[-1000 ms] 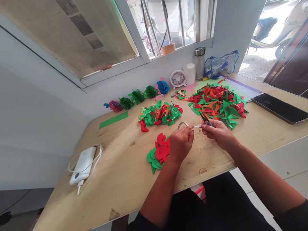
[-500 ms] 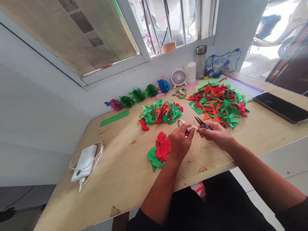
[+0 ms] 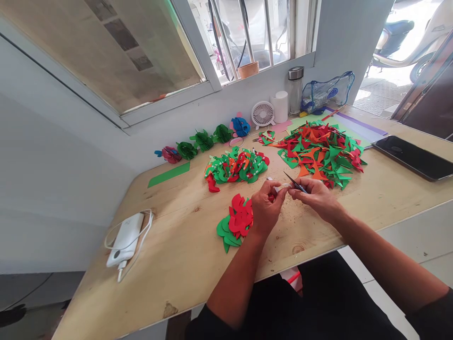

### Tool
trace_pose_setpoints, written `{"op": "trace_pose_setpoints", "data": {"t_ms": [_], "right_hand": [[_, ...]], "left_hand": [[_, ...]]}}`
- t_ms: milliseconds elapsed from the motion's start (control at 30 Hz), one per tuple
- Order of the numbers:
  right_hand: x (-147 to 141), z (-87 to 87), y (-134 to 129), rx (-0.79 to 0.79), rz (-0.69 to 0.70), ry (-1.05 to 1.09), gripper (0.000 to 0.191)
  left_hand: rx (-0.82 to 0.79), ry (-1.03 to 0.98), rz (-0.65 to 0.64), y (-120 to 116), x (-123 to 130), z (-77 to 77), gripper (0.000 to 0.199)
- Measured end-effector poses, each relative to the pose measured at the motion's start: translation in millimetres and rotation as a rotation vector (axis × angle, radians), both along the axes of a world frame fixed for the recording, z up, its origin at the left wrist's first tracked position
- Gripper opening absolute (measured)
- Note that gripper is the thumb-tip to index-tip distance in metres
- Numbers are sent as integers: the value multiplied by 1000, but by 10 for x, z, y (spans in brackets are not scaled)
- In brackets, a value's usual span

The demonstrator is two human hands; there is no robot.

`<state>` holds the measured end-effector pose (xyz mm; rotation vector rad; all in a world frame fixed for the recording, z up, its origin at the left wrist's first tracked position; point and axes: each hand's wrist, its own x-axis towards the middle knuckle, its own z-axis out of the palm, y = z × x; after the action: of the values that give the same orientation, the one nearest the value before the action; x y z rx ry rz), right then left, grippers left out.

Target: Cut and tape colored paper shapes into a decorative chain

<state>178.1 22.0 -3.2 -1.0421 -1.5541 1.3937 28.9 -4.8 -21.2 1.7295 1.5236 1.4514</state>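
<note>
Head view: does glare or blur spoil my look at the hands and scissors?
Head view: doorway and barred window partly blown out, away from the work; left hand, right hand and dark scissors readable. Same head view: white strip at the fingertips soft, edges unclear; wide-angle stretch slants the wooden table.

Along the table's (image 3: 191, 236) back edge sit five folded-paper figures (image 3: 204, 140): three dark green, one blue, one pink and blue. The table also holds three larger piles of red-and-green cut paper (image 3: 241, 216) and one black rectangular phone (image 3: 414, 157).
</note>
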Motion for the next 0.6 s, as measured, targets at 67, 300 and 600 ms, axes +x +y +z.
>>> {"op": "trace_pose_setpoints", "data": {"t_ms": [67,300,600], "right_hand": [[7,16,-2,16,-32,-26,18],[39,35,16,-10,-179,86,22],[36,-4,28,39,-133,98,22]], "left_hand": [[-3,-9,-1,1,0,5,18],[-12,-32,-39,4,-16,13,11],[-47,-41,-95,8,-38,36,12]]}}
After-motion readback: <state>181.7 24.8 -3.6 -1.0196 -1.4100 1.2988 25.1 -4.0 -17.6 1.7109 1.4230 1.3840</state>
